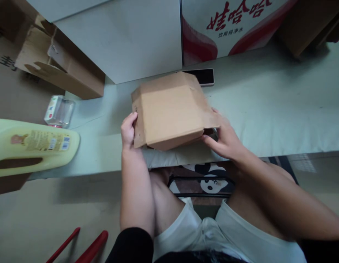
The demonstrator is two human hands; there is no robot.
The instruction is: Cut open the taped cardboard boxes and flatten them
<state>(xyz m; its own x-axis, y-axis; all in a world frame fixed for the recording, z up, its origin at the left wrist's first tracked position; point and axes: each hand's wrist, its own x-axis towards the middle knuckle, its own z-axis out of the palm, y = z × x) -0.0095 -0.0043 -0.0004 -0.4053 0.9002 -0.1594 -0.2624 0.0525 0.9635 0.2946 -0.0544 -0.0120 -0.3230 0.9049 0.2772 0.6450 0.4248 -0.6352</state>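
Observation:
A brown cardboard box, partly folded with flaps sticking out at its sides, is held between my hands above the front edge of the cloth-covered table. My left hand grips the flap on its left side, thumb on the outer face and the other fingers mostly hidden. At the lower right corner, my right hand pinches the box by its right flap, with the thumb below and some fingertips behind the cardboard. Behind the box, a phone with a dark screen lies partly covered by it.
A white carton and a red-and-white carton stand along the back. On the left are an open cardboard box, a clear plastic bottle and a large pale yellow jug. Brown cardboard sits at the far right.

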